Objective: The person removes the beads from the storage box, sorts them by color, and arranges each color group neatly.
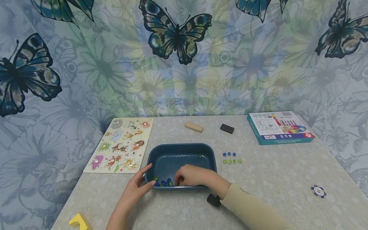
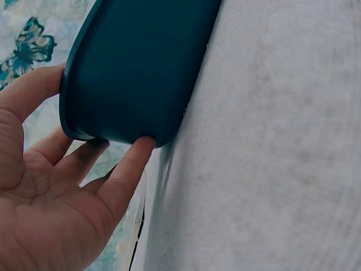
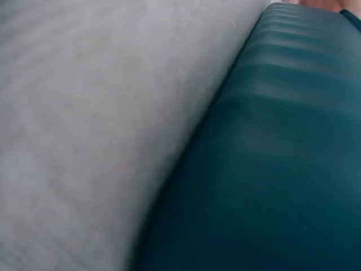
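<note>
A dark blue plastic tub (image 1: 184,147) stands on the table. My left hand (image 1: 134,188) holds its front left corner, thumb at the front rim and a finger along the left rim. In the left wrist view, the fingers touch the outside of the tub (image 2: 135,68). Blue and green glass marbles (image 1: 164,183) lie inside near that corner, and one green marble (image 1: 200,156) sits at the back right. My right hand (image 1: 191,175) reaches into the tub beside the marbles, fingers bent downward. Its fingertips are hidden, so anything between them cannot be seen.
Right of the tub lie a row of three blue marbles (image 1: 229,154) and a row of several green ones (image 1: 232,161). Around them are an animal puzzle board (image 1: 120,145), wooden block (image 1: 194,126), black block (image 1: 227,128), box (image 1: 280,127), chip (image 1: 318,191), black object (image 1: 214,200) and yellow piece (image 1: 80,221).
</note>
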Tool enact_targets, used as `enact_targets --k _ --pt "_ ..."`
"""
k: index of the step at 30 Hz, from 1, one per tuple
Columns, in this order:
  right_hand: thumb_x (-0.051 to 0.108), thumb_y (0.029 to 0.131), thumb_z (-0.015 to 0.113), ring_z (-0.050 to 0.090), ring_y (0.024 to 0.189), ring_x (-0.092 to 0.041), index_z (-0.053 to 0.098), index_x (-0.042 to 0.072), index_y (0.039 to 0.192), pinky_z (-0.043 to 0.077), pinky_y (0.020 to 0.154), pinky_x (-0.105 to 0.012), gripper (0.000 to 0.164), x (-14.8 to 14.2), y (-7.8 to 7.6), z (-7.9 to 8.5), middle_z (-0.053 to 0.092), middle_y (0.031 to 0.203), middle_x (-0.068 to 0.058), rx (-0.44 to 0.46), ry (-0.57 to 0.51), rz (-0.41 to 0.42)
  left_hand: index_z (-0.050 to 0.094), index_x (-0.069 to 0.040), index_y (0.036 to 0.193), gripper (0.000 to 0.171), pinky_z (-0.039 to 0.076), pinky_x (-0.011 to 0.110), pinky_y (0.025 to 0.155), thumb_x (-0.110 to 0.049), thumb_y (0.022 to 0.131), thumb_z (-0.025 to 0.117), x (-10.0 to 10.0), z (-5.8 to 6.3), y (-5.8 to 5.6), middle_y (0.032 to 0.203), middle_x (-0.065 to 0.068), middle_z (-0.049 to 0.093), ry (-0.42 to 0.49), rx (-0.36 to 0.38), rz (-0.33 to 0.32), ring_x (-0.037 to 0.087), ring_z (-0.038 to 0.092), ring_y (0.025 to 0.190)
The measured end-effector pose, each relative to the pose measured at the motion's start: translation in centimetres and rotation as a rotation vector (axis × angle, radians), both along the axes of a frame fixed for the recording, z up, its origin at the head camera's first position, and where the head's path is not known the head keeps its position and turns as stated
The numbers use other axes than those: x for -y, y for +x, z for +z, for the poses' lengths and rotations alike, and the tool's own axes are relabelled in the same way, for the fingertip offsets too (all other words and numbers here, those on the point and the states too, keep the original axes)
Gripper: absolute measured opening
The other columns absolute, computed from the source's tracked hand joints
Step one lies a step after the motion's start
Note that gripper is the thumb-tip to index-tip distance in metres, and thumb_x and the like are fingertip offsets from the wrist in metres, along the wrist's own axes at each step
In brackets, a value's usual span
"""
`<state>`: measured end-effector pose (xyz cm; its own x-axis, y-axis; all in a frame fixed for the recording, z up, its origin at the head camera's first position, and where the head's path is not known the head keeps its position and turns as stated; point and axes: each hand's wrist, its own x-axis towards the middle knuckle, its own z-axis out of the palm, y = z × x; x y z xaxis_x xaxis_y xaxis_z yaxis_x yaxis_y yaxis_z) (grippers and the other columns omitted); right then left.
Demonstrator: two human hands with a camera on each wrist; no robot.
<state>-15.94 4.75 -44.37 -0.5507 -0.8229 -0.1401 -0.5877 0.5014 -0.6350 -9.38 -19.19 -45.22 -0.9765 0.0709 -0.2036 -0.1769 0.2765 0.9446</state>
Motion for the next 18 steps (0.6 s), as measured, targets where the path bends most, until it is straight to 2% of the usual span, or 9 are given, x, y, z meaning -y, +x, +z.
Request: enact_targets --k 5,9,15,18 --pt "0.010 0.085 0.067 0.053 0.065 0.002 0.069 0.015 0.089 0.047 0.059 -0.014 0.007 -0.7 -0.3 0.5 0.059 0.074 0.015 -0.003 -0.058 -0.054 0.040 -0.024 0.140 0.064 0.020 0.054 0.110 -0.020 0.084 0.070 0.0 -0.1 -0.1 0.152 0.005 0.024 -0.004 -0.008 -0.003 0.038 0.020 0.138" --pt "0.013 0.085 0.068 0.055 0.068 0.001 0.069 0.015 0.090 0.049 0.062 -0.016 0.006 -2.1 -0.7 1.5 0.060 0.075 0.014 -0.023 -0.127 -0.106 0.040 -0.023 0.141 0.065 0.023 0.056 0.108 -0.021 0.084 0.070 0.1 -0.1 0.0 0.152 0.006 0.023 -0.013 -0.011 -0.004 0.042 0.021 0.137" --pt "0.015 0.085 0.068 0.056 0.067 -0.001 0.068 0.016 0.091 0.050 0.060 -0.018 0.006 -5.3 -1.2 2.9 0.060 0.076 0.013 -0.085 -0.175 -0.170 0.042 -0.023 0.140 0.064 0.021 0.053 0.110 -0.018 0.083 0.071 0.0 -0.1 0.0 0.152 0.005 0.025 -0.007 -0.022 0.001 0.037 0.022 0.138" --pt "0.015 0.086 0.068 0.056 0.069 -0.003 0.068 0.014 0.094 0.051 0.061 -0.022 0.008 -7.5 -1.2 3.6 0.061 0.078 0.011 -0.082 -0.194 -0.222 0.042 -0.023 0.139 0.064 0.021 0.053 0.110 -0.019 0.083 0.071 0.0 0.0 0.0 0.151 0.004 0.026 -0.004 -0.019 0.003 0.037 0.022 0.138"
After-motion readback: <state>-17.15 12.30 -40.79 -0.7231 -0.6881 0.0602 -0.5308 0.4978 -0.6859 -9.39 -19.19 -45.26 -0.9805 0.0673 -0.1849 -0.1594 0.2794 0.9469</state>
